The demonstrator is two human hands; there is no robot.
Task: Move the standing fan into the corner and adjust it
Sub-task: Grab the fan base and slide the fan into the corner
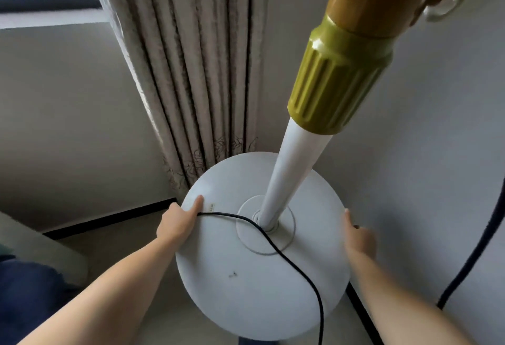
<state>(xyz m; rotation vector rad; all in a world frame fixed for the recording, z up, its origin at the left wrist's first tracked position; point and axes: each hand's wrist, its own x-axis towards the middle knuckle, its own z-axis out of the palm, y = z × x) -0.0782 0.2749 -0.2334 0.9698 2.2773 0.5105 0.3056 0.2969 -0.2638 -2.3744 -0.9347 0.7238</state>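
Observation:
I look straight down the standing fan. Its round white base (246,290) sits on the floor in the room corner, touching the curtain. A white pole (289,175) rises toward me into an olive-green ribbed collar (338,82) and a tan upper tube. My left hand (177,221) grips the base's left rim, thumb on top. On the opposite rim, my right hand (358,238) holds the base with its fingers curled under the edge. A thin black cord (289,257) runs across the base from under my left thumb. The fan head is out of view.
A pleated beige curtain (196,71) hangs in the corner behind the base. Grey walls (68,126) with black skirting (114,217) stand left and right. A thick dark cable (475,251) hangs along the right wall. A pale cushioned furniture edge (35,246) lies at lower left.

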